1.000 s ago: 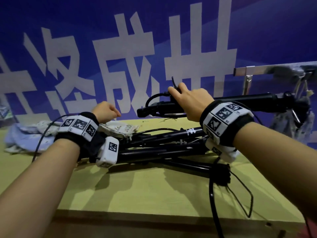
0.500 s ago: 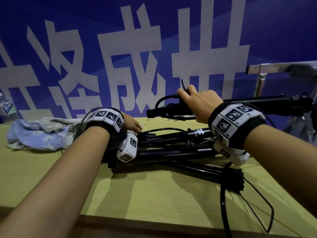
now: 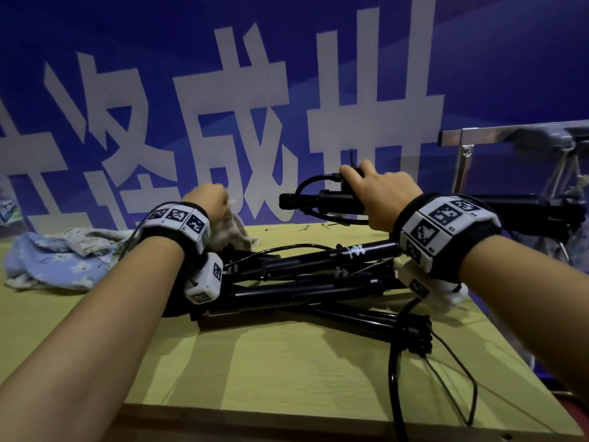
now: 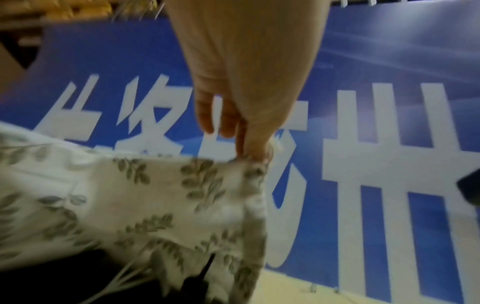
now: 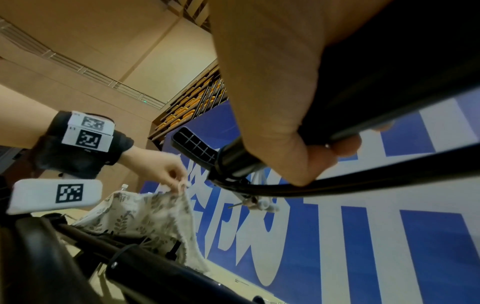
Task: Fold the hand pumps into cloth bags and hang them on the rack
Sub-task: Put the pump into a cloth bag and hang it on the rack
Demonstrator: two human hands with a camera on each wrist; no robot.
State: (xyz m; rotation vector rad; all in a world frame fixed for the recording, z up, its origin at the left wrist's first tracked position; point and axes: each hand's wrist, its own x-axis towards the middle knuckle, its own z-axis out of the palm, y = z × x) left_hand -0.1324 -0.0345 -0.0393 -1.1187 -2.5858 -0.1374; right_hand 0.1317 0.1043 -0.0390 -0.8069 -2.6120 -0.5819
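Half a second back the left hand (image 3: 207,200) lay low beside the pile of pumps (image 3: 306,282) on the table (image 3: 287,371); now it is raised, with a leaf-print cloth bag (image 3: 234,232) lifted off the table along with it. The right hand (image 3: 381,197) has kept its place and its hold.

The left hand pinches the bag's top edge between thumb and fingertips (image 4: 255,152), the other fingers curled loosely above; the cloth hangs down from that pinch toward the black pumps below. The right hand is wrapped round the barrel of a black hand pump (image 3: 322,204), held level above the table, its thin hose (image 3: 310,186) looping out near the knuckles.

From the head the bag is mostly hidden behind the left wrist (only a pale crumpled corner shows), whereas the left wrist view gives the leaf print (image 4: 161,205) and the pinch plainly, though blurred. The right wrist view shows the pump's ribbed end piece (image 5: 194,146) from below, the thumb (image 5: 293,162) curled under the barrel, and the left hand (image 5: 161,168) holding the bag (image 5: 153,218) over the pile.

Only the head view takes in the other bags (image 3: 60,256), blue and grey, heaped at the table's far left, and the metal rack (image 3: 510,135) at the right against the blue banner (image 3: 223,90).
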